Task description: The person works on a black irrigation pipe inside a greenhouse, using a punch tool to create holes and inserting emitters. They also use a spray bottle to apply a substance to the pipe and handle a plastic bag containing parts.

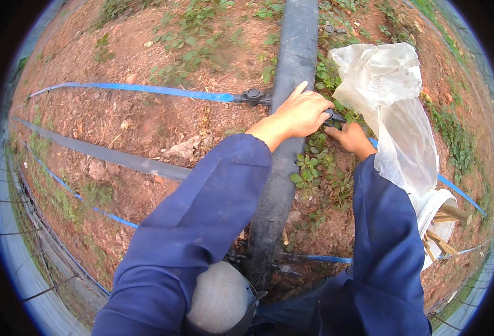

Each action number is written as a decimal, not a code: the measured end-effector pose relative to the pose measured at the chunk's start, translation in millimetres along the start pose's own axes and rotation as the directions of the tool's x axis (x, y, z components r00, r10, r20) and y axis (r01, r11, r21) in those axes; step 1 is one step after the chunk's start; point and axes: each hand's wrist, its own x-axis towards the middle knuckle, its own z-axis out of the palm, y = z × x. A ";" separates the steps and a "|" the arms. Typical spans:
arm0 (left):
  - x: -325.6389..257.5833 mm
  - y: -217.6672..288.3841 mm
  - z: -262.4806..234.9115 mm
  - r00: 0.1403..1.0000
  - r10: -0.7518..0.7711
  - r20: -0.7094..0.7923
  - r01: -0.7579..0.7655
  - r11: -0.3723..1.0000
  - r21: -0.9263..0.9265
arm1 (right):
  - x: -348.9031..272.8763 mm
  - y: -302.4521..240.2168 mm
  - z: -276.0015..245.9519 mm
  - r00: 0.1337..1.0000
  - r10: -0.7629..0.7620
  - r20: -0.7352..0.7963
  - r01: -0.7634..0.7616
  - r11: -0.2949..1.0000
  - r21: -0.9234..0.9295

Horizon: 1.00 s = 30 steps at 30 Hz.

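A thick black pipe [296, 50] runs away from me along the ground. My left hand [302, 112] reaches across its top, thumb pointing forward, with the fingers bent over a small black valve fitting [334, 117] on the pipe's right side. Close beside it, my right hand [352, 139] is closed with its fingertips at the same fitting. The fitting's lower part is hidden by my fingers. Blue flat drip tape [374, 143] shows just behind my right wrist. Opposite, another black valve [253, 97] joins the pipe to a blue tape [146, 88] stretching left.
A crumpled clear plastic bag [392, 95] lies right of my right hand. Below it, a white bucket [452, 200] holds wooden sticks [440, 242]. A grey flat hose [112, 157] crosses the reddish soil at left. Green weeds [308, 168] grow along the pipe. My knee [219, 297] is near.
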 end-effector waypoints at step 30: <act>-0.3 31.6 -6.0 0.977 -0.066 -0.202 0.065 0.998 -0.013 | -0.9 -61.8 38.3 0.924 -0.112 -0.366 -0.016 0.943 -0.331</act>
